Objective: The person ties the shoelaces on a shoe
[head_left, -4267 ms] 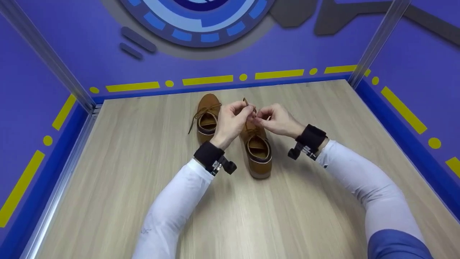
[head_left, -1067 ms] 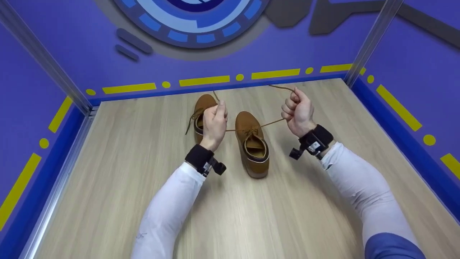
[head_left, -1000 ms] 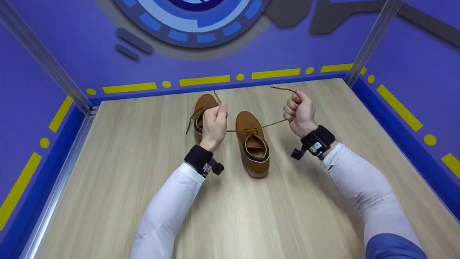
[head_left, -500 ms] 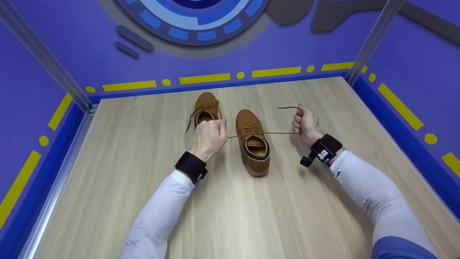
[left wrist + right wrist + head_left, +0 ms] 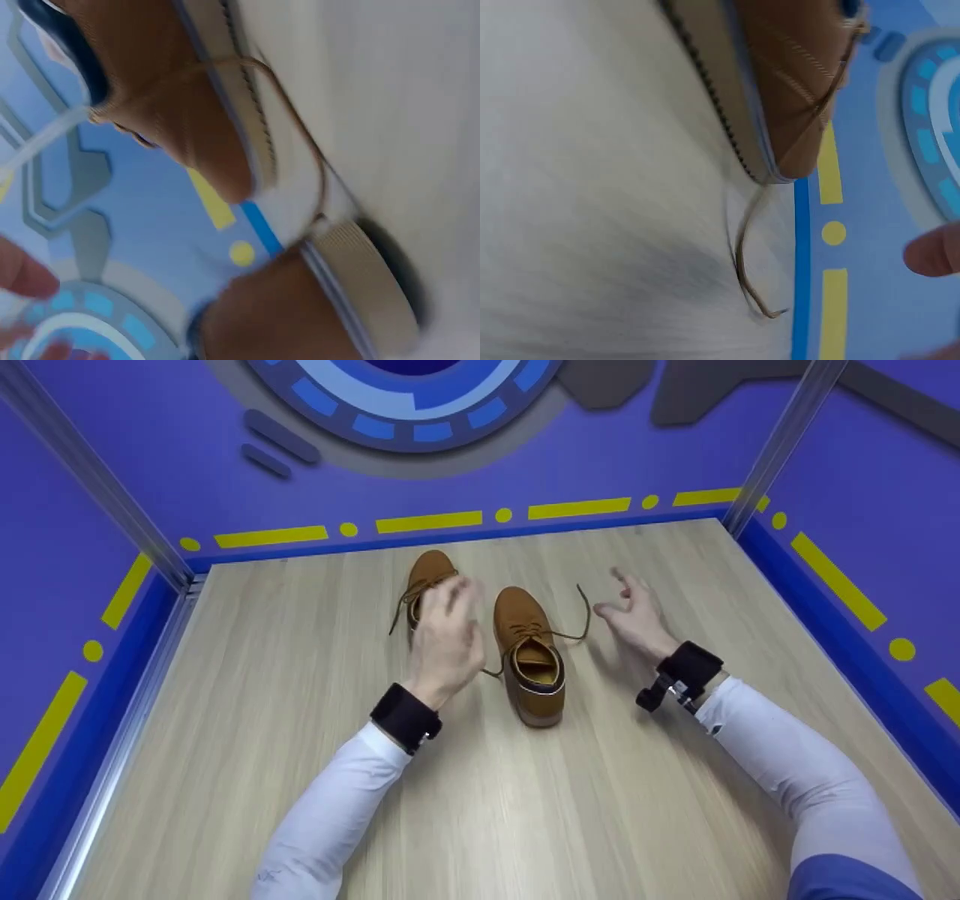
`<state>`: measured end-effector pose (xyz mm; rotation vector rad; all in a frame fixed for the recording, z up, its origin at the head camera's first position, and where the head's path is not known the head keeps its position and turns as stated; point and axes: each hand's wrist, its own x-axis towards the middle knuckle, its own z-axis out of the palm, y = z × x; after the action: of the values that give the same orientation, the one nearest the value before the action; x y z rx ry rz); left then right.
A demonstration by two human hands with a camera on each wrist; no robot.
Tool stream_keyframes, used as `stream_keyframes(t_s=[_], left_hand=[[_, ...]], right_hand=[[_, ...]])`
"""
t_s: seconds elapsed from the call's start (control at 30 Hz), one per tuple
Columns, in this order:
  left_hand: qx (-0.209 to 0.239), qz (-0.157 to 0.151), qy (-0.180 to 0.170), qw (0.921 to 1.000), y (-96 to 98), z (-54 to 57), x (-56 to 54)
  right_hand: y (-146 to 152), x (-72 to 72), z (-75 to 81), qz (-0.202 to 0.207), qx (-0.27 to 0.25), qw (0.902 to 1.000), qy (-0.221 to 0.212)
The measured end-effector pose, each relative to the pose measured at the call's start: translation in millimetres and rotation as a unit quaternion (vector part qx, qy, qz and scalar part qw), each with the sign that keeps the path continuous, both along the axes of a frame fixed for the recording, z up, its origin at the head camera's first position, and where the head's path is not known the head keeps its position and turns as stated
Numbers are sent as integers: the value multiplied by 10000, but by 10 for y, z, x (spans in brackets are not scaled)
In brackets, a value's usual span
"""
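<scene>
A brown lace-up shoe (image 5: 536,709) stands upright on the table between my hands, toe pointing away from me. One end of its shoelace (image 5: 586,619) curves out on the right, lying on the wood. The other end comes down the left side and passes out of sight by my left hand. My left hand (image 5: 448,641), blurred, has loosened fingers and holds nothing; in the head view it overlaps the second brown shoe (image 5: 431,564). To the right of the lace end, my right hand (image 5: 637,619) is spread, thumb and fingers apart. Both wrist views show the lace (image 5: 742,247) loose beside the shoe.
The second shoe stands farther back on the left, its own lace hanging over its left side. Blue-purple panels wall in the wooden table (image 5: 300,660) at the back and both sides, with metal posts (image 5: 784,442) at the corners.
Earlier both hands gripped the lace ends and drew them taut to either side of the shoe. Now the fingers have let go, and the lace has dropped slack around the shoe.
</scene>
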<state>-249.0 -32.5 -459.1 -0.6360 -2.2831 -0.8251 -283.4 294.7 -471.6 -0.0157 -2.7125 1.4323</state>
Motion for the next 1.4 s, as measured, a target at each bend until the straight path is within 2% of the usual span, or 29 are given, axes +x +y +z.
stream_keyframes(t_s=[0.07,0.13,0.2,0.3,0.5,0.6,0.73,0.77,0.83,0.87,0.97,1.07,1.17,1.23,1.33,1.4], left_hand=[[-408,-283,-494,9975,69,8,52],[-764,-460,-1098,9900,140,-4,86],[-994,-404,-1558,9819,199,-25,106],[-1066,-255,-1869,9762,251,-47,98],[-769,-532,-2157,9720,247,-19,48],[-950,-470,-2354,9661,219,-30,29],[-1193,-387,-2629,9566,179,-61,-1],[-1202,-425,-2642,9560,161,-147,-62],[-1062,-587,-2836,9512,126,-239,-147],[-934,-702,-2999,9468,109,-225,-159],[-506,-1176,-3458,9295,50,-174,-189],[113,-1707,-4093,8962,15,67,-86],[750,-2113,-4543,8622,5,74,-90],[1180,-2254,-4791,8401,17,59,-94],[1807,-2369,-4949,8163,53,17,-100],[2228,-2396,-4902,8079,87,-17,-108]], right_hand=[[-74,27,-33,409,230,9986,257],[-172,62,-68,940,250,9949,265],[-269,94,-108,1445,213,9892,150],[-368,127,-158,1814,327,9827,174],[-323,125,-222,1609,672,9808,869],[-257,112,-260,1566,915,9782,1012],[-211,111,-301,1610,1076,9761,981],[-208,111,-306,1639,1085,9756,977],[-208,111,-313,1690,1089,9751,935],[-207,112,-316,1712,1093,9749,913],[-204,114,-328,1749,1091,9752,801],[-206,117,-343,1781,1062,9760,670],[-220,117,-354,1845,1034,9754,619],[-233,119,-354,1896,1042,9743,625],[-244,121,-352,1939,1042,9736,604],[-246,123,-350,1949,1031,9738,550]])
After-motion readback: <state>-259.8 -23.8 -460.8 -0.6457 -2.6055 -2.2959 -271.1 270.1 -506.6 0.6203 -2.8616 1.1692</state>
